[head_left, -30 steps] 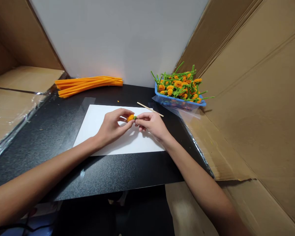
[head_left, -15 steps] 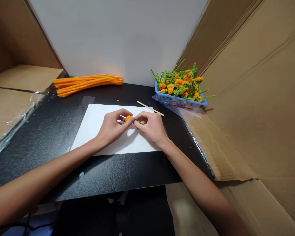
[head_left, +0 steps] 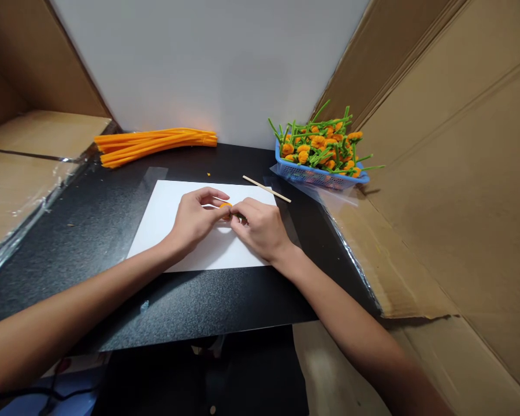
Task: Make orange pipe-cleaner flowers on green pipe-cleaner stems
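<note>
Orange pipe-cleaner flower [head_left: 226,204] sits clamped between my left hand [head_left: 195,221] and right hand [head_left: 259,229], fingertips together above a white paper sheet [head_left: 156,214]. Its green stem [head_left: 241,216], mostly hidden, runs sideways to the right: bloom nearer my left hand, stem nearer my right.

Bright, even light casts soft shadows beneath the left hand [head_left: 195,219] and right hand [head_left: 259,228]; wide-angle distortion bends the frame edges.

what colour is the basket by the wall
The plastic basket is blue with a mesh pattern, shown best in the head view.
</note>
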Action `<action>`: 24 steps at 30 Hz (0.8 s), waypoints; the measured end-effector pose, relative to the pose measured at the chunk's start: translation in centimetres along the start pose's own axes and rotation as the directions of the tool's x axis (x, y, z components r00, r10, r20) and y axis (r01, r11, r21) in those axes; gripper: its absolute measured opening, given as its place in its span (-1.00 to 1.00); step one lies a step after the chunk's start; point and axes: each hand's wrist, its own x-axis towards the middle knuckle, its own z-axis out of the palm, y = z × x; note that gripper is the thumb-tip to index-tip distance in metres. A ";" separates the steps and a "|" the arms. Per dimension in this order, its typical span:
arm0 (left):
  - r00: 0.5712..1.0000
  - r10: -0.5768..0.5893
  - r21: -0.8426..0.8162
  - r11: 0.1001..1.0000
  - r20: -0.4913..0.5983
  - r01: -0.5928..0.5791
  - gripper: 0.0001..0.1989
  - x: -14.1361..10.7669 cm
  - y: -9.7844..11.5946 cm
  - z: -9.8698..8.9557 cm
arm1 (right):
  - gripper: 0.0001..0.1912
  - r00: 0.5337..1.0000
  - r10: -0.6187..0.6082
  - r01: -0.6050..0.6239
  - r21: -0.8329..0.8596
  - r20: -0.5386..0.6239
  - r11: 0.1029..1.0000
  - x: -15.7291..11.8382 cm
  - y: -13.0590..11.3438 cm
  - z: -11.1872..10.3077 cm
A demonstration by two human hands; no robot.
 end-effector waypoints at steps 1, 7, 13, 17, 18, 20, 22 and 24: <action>1.000 -0.007 -0.001 1.000 0.013 0.007 -0.75 0.1 -0.1 -0.1 | -0.86 1.000 0.024 -0.024 0.045 -0.003 0.999 0.1 0.1 0.0; 0.986 0.126 0.105 0.985 0.109 -0.138 -0.75 0.0 0.0 -0.3 | -0.93 0.932 0.357 -0.350 0.420 0.065 0.837 0.6 1.0 -0.3; 0.950 0.263 0.228 0.927 0.167 -0.297 -0.71 -0.4 0.5 -0.2 | -0.84 0.848 0.462 -0.496 0.692 0.259 0.524 0.8 1.2 -0.4; 0.865 0.414 0.330 0.805 0.282 -0.493 -0.64 -0.3 0.1 -0.6 | -0.84 0.805 0.492 -0.532 0.769 0.331 0.354 1.0 1.4 -0.8; 0.833 0.462 0.369 0.749 0.304 -0.551 -0.64 -0.2 0.0 -0.7 | -0.83 0.794 0.495 -0.545 0.773 0.353 0.324 1.0 1.4 -0.9; 0.775 0.538 0.439 0.639 0.332 -0.632 -0.67 -0.1 -0.1 -0.8 | -0.82 0.784 0.489 -0.562 0.771 0.382 0.300 1.1 1.5 -1.0; 0.740 0.581 0.495 0.559 0.338 -0.665 -0.72 -0.1 -0.1 -0.8 | -0.81 0.797 0.475 -0.556 0.762 0.373 0.332 1.1 1.4 -1.1; 0.726 0.602 0.536 0.513 0.333 -0.670 -0.79 -0.1 0.0 -0.8 | -0.83 0.818 0.461 -0.534 0.750 0.343 0.390 1.2 1.2 -1.1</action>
